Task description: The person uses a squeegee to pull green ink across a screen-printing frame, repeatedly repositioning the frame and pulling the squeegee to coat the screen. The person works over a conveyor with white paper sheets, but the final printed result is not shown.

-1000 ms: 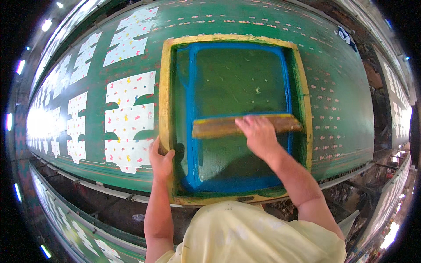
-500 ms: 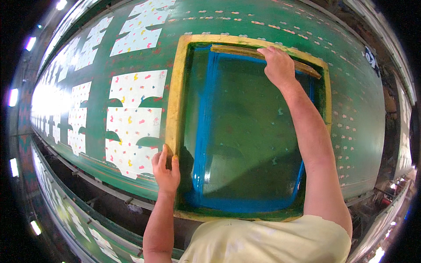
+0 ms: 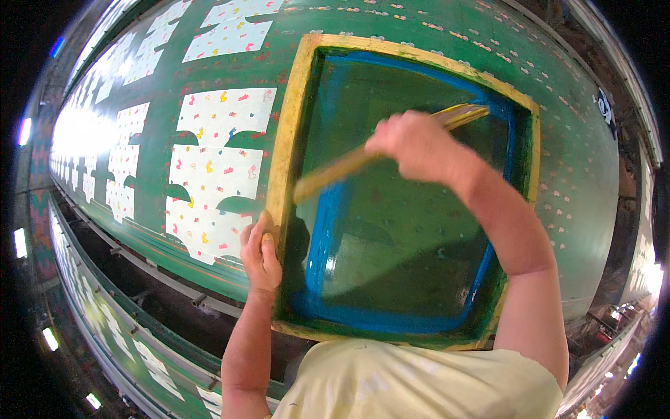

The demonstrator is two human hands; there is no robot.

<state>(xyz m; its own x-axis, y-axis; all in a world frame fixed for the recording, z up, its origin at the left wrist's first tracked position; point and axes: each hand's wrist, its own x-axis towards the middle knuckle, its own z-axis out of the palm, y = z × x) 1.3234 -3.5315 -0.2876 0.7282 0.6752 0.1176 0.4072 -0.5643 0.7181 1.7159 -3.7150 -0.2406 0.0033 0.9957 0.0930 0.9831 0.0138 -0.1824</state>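
Observation:
A screen-printing frame with yellow wooden sides lies on the long green table in front of me. Its dark green mesh is bordered by blue ink or coating. My right hand is closed around a long wooden squeegee, which slants across the upper part of the frame, its left end near the frame's left side. Motion blurs the hand and that end of the squeegee. At the frame's left side is my left hand, its fingers against the outer wood and the thumb near the rim.
White fabric pieces with small coloured prints lie in rows on the green table left of the frame. Faint printed marks dot the table to the right. A metal rail runs along the near table edge, with another table beyond it.
The squeegee has come off the frame's far side toward me and swung into a slant, its left end nearer. My right hand moved with it. The frame appears slightly shifted in view.

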